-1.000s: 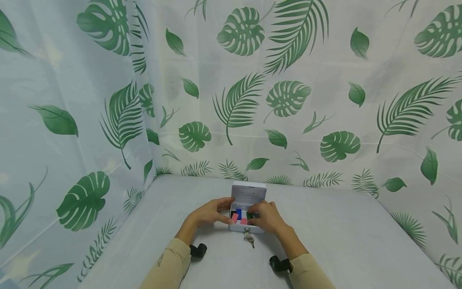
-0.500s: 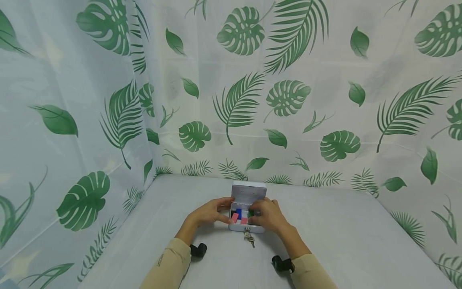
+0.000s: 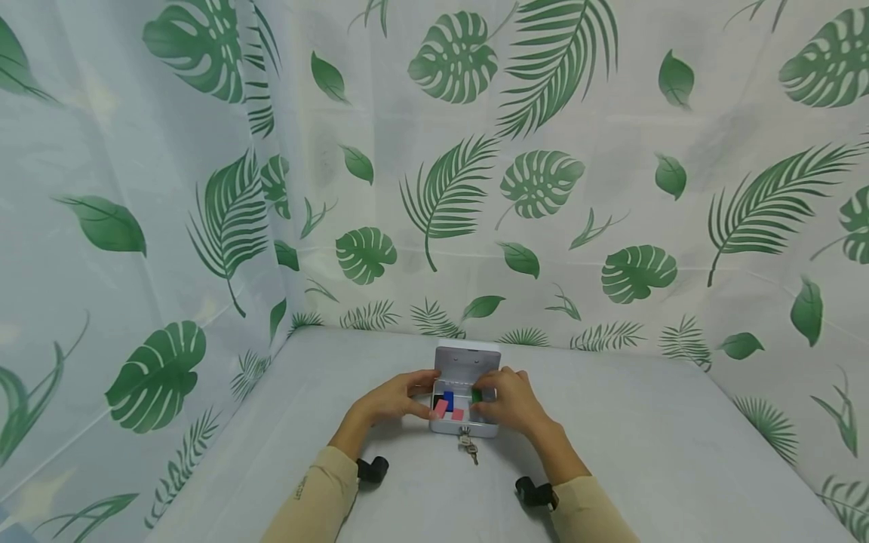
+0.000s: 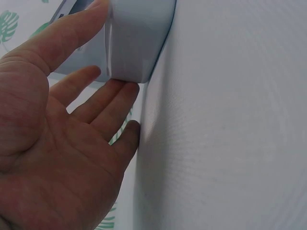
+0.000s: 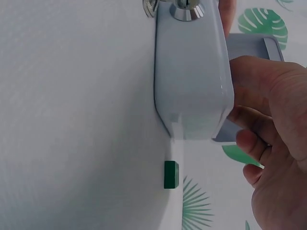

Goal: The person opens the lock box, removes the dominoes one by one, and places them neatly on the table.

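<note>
Right hand (image 3: 511, 401) at box (image 3: 444, 428), lid (image 3: 467, 366) behind, keys (image 3: 470, 448) nearby

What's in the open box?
In the box: blue block, two pink blocks, dark piece, green block at the right hand. That hand hides part of the right end; what's there can't be seen.

Head: from above the near side, facing forward and down, farthest off; box (image 3: 444, 428) small, low centre, left hand (image 3: 390, 400) and right hand (image 3: 511, 403) in frame. Left wrist: close, rolled, table (image 4: 230, 139) at picture right. Right wrist: close, rolled opposite, table at picture left. Box common to all.
</note>
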Demonstrator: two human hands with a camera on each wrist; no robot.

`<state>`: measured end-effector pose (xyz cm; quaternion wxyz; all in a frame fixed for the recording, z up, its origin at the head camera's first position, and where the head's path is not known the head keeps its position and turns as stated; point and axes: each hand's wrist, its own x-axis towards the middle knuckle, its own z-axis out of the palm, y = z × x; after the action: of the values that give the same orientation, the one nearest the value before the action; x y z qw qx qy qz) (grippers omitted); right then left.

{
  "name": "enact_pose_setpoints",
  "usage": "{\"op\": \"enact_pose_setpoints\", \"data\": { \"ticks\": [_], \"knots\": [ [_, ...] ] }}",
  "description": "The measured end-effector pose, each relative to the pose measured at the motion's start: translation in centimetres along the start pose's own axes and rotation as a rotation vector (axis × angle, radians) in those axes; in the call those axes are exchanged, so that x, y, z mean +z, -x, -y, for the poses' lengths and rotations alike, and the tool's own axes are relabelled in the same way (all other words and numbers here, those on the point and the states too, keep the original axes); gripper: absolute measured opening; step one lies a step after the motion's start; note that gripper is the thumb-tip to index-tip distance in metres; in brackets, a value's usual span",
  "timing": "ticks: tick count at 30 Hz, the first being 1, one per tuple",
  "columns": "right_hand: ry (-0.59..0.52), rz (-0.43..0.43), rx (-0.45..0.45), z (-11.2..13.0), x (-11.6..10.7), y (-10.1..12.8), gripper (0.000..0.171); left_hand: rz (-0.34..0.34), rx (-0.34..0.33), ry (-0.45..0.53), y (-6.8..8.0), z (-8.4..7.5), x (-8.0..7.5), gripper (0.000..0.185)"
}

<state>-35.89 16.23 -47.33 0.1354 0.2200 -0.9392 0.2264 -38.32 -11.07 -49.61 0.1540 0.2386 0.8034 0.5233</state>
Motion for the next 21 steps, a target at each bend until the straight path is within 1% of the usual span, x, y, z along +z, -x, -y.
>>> {"op": "enact_pose_setpoints", "data": {
  "ticks": [6,21],
  "knots": [
    [-0.023,-0.006,0.010,-0.51,-0.21,-0.03,0.031,0.000,0.001,-0.003,0.02,0.01,-0.02,0.088],
    [-0.026,-0.011,0.048,-0.79,-0.93,-0.03,0.029,0.014,0.012,0.015,0.10,-0.07,-0.02,0.086]
  ]
}}
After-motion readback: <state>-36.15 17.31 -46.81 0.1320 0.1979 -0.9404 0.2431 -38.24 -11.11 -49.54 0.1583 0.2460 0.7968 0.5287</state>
